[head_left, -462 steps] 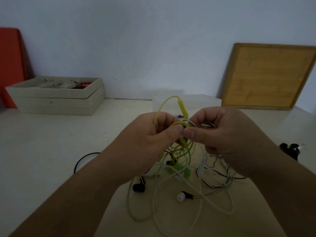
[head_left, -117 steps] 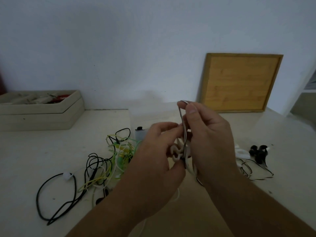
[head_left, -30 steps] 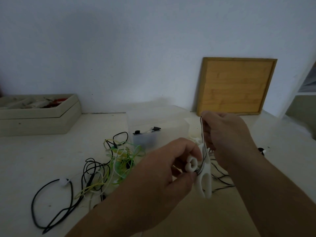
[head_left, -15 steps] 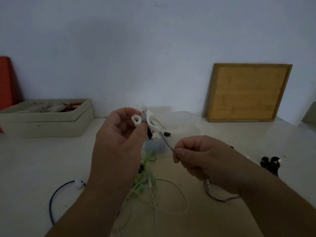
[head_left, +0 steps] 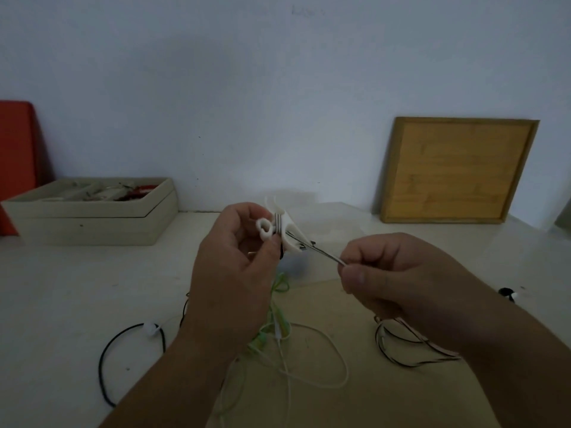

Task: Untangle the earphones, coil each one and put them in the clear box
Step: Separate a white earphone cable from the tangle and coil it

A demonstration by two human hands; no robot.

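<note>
My left hand [head_left: 234, 273] pinches a white cord winder [head_left: 282, 231] with a striped black-and-white cable wrapped round its middle. From the winder the striped cable [head_left: 321, 253] runs taut down to my right hand [head_left: 392, 273], which pinches it between thumb and fingers. The rest of that cable lies in loops [head_left: 401, 344] on the table under my right wrist. A green and white earphone tangle [head_left: 278, 335] lies below my left hand. A black cable [head_left: 105, 359] curves at the left. The clear box [head_left: 324, 217] is mostly hidden behind my hands.
A beige tray [head_left: 92, 217] with small items stands at the back left, beside a red board [head_left: 15, 162]. A wooden framed board [head_left: 457, 171] leans on the wall at the back right. Black earbuds [head_left: 506, 293] lie at the right.
Since a second ago my left hand has lifted the winder up and to the left, and my right hand has dropped lower, pulling the striped cable taut. In the last half second little has moved.
</note>
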